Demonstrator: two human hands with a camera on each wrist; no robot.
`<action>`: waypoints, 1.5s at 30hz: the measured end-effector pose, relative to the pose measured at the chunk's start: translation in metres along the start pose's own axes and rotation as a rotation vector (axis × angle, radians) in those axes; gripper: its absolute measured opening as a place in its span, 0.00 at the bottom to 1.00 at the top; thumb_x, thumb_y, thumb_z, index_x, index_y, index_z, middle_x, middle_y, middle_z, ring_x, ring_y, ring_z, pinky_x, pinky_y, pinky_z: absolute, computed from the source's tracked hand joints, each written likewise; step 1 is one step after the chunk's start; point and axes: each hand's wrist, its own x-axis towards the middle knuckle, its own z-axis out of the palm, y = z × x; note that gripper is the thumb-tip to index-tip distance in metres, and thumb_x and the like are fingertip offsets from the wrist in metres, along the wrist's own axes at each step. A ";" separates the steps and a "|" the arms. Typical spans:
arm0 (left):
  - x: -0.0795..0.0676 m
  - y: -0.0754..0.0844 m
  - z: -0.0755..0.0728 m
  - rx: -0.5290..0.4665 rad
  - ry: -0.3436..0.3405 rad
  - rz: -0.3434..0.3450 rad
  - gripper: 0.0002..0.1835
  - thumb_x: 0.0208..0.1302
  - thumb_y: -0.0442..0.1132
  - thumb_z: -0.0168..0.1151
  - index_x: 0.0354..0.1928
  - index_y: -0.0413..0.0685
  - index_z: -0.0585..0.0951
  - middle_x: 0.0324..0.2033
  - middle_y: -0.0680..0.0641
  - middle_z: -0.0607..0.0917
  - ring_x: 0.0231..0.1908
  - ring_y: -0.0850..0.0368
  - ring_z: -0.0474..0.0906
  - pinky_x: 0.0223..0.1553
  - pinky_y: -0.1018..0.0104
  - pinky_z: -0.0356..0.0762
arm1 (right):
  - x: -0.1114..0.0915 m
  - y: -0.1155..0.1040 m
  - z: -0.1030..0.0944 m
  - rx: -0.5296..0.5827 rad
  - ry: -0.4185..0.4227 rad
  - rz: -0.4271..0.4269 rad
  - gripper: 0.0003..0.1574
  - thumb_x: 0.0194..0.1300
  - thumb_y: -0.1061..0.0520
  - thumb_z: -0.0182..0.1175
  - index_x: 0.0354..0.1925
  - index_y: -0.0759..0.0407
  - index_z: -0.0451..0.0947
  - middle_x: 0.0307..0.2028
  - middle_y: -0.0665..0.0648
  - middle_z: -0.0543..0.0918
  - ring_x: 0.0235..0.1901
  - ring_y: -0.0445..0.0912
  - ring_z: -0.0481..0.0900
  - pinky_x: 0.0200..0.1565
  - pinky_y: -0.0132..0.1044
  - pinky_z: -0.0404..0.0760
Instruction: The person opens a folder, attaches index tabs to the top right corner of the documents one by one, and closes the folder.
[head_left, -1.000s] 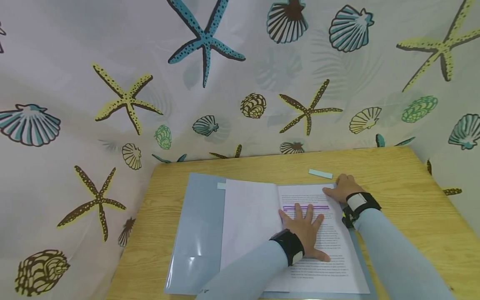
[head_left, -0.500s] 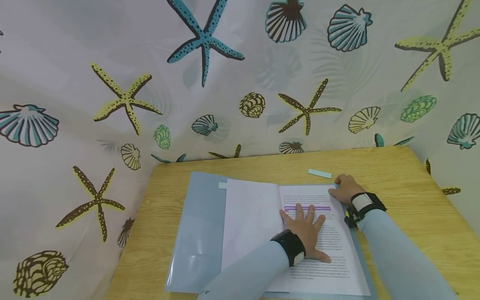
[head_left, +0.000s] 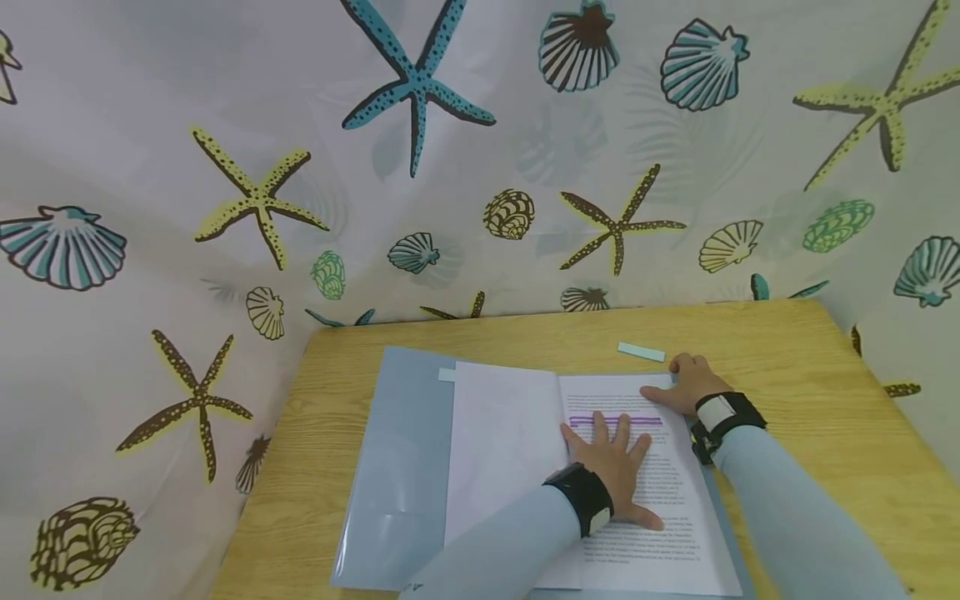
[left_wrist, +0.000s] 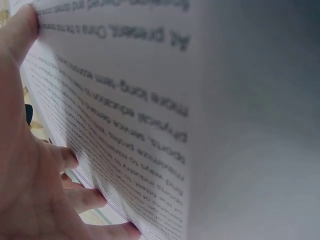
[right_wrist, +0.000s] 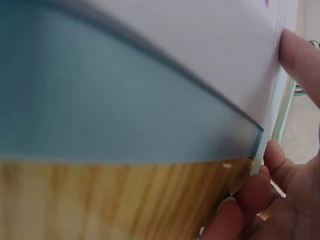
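Observation:
A blue plastic folder (head_left: 408, 433) lies open on the wooden table with a white page (head_left: 502, 417) turned over to the left. On the right is a printed page (head_left: 667, 500) with purple highlighted lines near its top. My left hand (head_left: 607, 471) lies flat on this page, fingers spread, as the left wrist view also shows. My right hand (head_left: 690, 386) grips the top right corner. In the right wrist view its thumb (right_wrist: 300, 60) rests on the page, while its curled fingers (right_wrist: 250, 195) sit around the folder's corner.
A small pale blue strip (head_left: 641, 351) lies on the table (head_left: 795, 358) behind the folder. A similar pale tab (head_left: 447, 375) sticks out at the turned page's left edge. A curtain (head_left: 465, 167) printed with starfish and shells hangs around the table.
The right thumb drew back toward the page's edge half a second ago and now reaches further in over the page. The left hand has stayed in place; the view has shifted slightly.

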 end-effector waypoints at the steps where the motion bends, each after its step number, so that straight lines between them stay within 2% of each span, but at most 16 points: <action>1: -0.001 0.000 -0.001 0.003 0.003 0.000 0.64 0.26 0.92 0.36 0.72 0.76 0.38 0.73 0.53 0.43 0.68 0.40 0.44 0.50 0.26 0.60 | -0.001 -0.001 0.000 0.000 0.002 0.002 0.62 0.45 0.19 0.58 0.55 0.68 0.61 0.46 0.73 0.64 0.35 0.61 0.70 0.30 0.49 0.75; 5: -0.003 -0.001 -0.002 -0.001 0.009 -0.005 0.64 0.26 0.92 0.38 0.72 0.77 0.40 0.73 0.54 0.44 0.68 0.40 0.45 0.50 0.27 0.61 | -0.004 -0.007 -0.003 -0.002 -0.003 0.020 0.58 0.48 0.23 0.61 0.54 0.67 0.61 0.46 0.73 0.64 0.35 0.61 0.70 0.29 0.48 0.74; 11: -0.003 -0.002 -0.002 -0.004 0.012 -0.009 0.64 0.26 0.92 0.38 0.72 0.77 0.40 0.73 0.54 0.45 0.68 0.40 0.45 0.50 0.27 0.61 | -0.009 -0.014 -0.008 0.004 -0.022 0.037 0.57 0.48 0.24 0.61 0.55 0.67 0.60 0.46 0.73 0.64 0.35 0.62 0.70 0.31 0.51 0.75; 19: -0.005 0.001 -0.007 -0.004 0.002 -0.005 0.63 0.28 0.91 0.39 0.72 0.77 0.41 0.73 0.54 0.45 0.68 0.41 0.46 0.51 0.28 0.61 | -0.017 -0.011 -0.011 -0.020 0.005 0.003 0.56 0.50 0.24 0.60 0.55 0.66 0.61 0.47 0.74 0.65 0.34 0.62 0.71 0.32 0.55 0.76; 28: -0.002 0.008 -0.009 0.043 0.018 -0.032 0.63 0.30 0.90 0.41 0.72 0.73 0.43 0.73 0.54 0.45 0.68 0.44 0.47 0.53 0.30 0.60 | -0.031 -0.014 -0.018 -0.109 0.056 -0.069 0.41 0.59 0.41 0.62 0.56 0.70 0.64 0.49 0.78 0.66 0.35 0.63 0.73 0.37 0.60 0.76; 30: -0.009 0.009 -0.016 0.074 0.035 -0.019 0.62 0.32 0.89 0.42 0.72 0.70 0.47 0.72 0.56 0.49 0.67 0.46 0.51 0.53 0.31 0.61 | -0.037 -0.015 -0.021 -0.121 0.059 -0.080 0.41 0.59 0.43 0.62 0.57 0.72 0.64 0.49 0.79 0.66 0.35 0.63 0.73 0.37 0.61 0.77; 32: -0.017 0.010 -0.025 0.108 0.058 0.023 0.59 0.36 0.87 0.44 0.72 0.68 0.52 0.71 0.56 0.54 0.66 0.48 0.55 0.53 0.32 0.63 | -0.045 -0.015 -0.024 -0.119 0.068 -0.089 0.40 0.60 0.45 0.62 0.58 0.72 0.64 0.49 0.79 0.66 0.34 0.63 0.74 0.36 0.61 0.77; 36: -0.049 0.000 -0.040 0.145 0.109 0.129 0.52 0.43 0.84 0.45 0.69 0.65 0.61 0.64 0.55 0.66 0.61 0.52 0.64 0.52 0.37 0.67 | -0.067 -0.016 -0.027 -0.118 0.121 -0.133 0.39 0.61 0.45 0.61 0.58 0.72 0.64 0.50 0.79 0.66 0.33 0.62 0.75 0.33 0.59 0.78; 39: -0.076 -0.017 -0.045 0.127 0.124 0.197 0.49 0.47 0.81 0.47 0.67 0.62 0.64 0.60 0.56 0.70 0.56 0.54 0.68 0.53 0.45 0.70 | -0.089 -0.019 -0.026 -0.124 0.162 -0.176 0.39 0.61 0.45 0.62 0.58 0.72 0.66 0.50 0.77 0.68 0.32 0.60 0.76 0.29 0.55 0.79; 42: -0.096 -0.037 -0.038 0.078 0.142 0.216 0.47 0.50 0.78 0.49 0.66 0.58 0.65 0.59 0.54 0.72 0.56 0.54 0.68 0.54 0.48 0.70 | -0.114 -0.023 -0.020 -0.124 0.176 -0.206 0.40 0.59 0.41 0.63 0.56 0.71 0.69 0.50 0.76 0.71 0.35 0.61 0.78 0.28 0.53 0.80; 45: -0.113 -0.058 -0.025 0.007 0.166 0.181 0.46 0.51 0.76 0.52 0.67 0.55 0.65 0.61 0.51 0.72 0.58 0.52 0.67 0.55 0.49 0.69 | -0.137 -0.028 -0.011 -0.112 0.147 -0.198 0.46 0.57 0.34 0.62 0.54 0.71 0.71 0.48 0.75 0.73 0.39 0.63 0.78 0.31 0.56 0.80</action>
